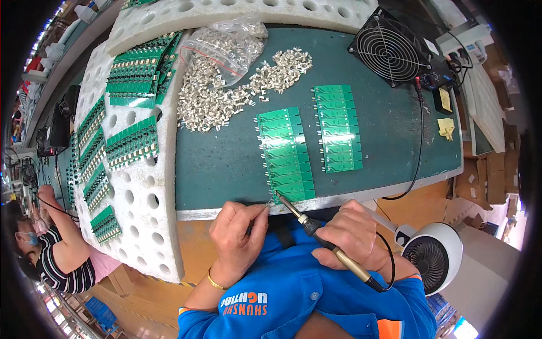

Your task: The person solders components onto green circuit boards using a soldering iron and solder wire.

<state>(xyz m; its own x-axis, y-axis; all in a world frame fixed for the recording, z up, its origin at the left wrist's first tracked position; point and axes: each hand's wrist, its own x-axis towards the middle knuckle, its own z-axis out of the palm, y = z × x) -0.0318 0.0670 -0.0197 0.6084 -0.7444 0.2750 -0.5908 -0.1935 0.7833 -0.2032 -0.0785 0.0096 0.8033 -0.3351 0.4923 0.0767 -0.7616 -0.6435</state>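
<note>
My right hand (353,237) is closed around the handle of a soldering iron (307,223). The iron's tip meets the near left corner of a green circuit board panel (285,150), which lies at the table's front edge. Close to that same corner, my left hand (237,234) pinches what looks like a thin strand of solder wire (270,203); most of it is hidden by the fingers. A second green panel (339,130) lies flat to the right of the first. White connectors with pins line the left edge of both panels.
A heap of small white connectors (209,101) spreads below a clear plastic bag (231,51). On the left, a white foam board (132,212) with holes bears several stacked panels (132,141). A black fan (389,51) and sponge (445,100) stand right; a white fan (432,260) is lower right.
</note>
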